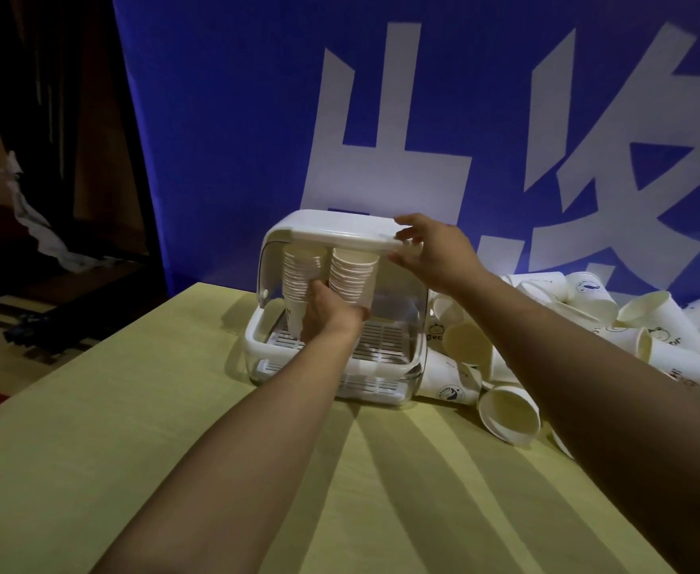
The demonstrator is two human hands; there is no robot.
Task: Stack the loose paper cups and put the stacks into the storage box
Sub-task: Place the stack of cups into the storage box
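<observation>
Two tall white paper-cup stacks (327, 279) stand inside the white-and-clear plastic storage box (398, 358); the left hand (327, 314) grips them, the right hand (435, 252) pinches the raised white lid (340, 232) (many loose white paper cups (505, 412) remain at 3 o'clock).

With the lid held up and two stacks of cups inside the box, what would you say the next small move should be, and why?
Probably let the left hand release the stacks and draw back out of the box. They seem to stand upright on the slotted tray, and the right hand holds the lid up, so nothing blocks the way out. Many loose cups lie to the right, still unstacked.
</observation>
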